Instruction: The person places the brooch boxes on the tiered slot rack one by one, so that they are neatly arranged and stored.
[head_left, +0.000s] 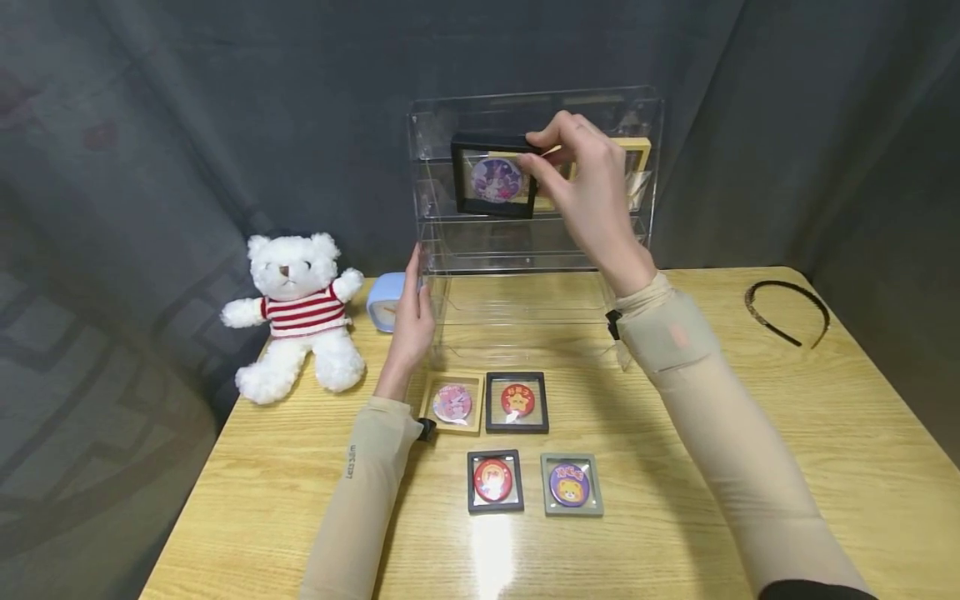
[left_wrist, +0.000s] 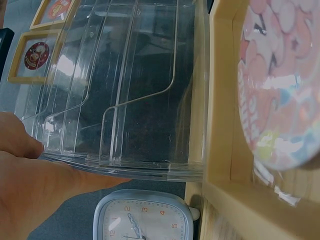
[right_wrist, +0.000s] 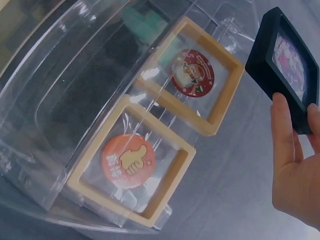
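Note:
My right hand (head_left: 592, 179) pinches a black square display frame (head_left: 459, 179) by its right side, fingertips on one face and thumb on the other. A round purple-pink badge (head_left: 497, 179) shows behind the frame's clear film. The frame is held upright before the upper tier of a clear acrylic tiered rack (head_left: 517, 262). Two yellow frames stand on that tier: one with an orange thumbs-up badge (right_wrist: 129, 161), the other with a dark red badge (right_wrist: 193, 73). My left hand (head_left: 414, 321) rests with straight fingers along the rack's left side wall (left_wrist: 135, 172).
On the wooden table (head_left: 645, 550) before the rack lie a yellow frame (head_left: 429, 404), two black frames (head_left: 517, 429) (head_left: 495, 507) and a grey-green frame (head_left: 573, 510), each with a badge. A blue clock (head_left: 384, 302) and white teddy bear (head_left: 288, 317) are left; a headband (head_left: 787, 287) lies right.

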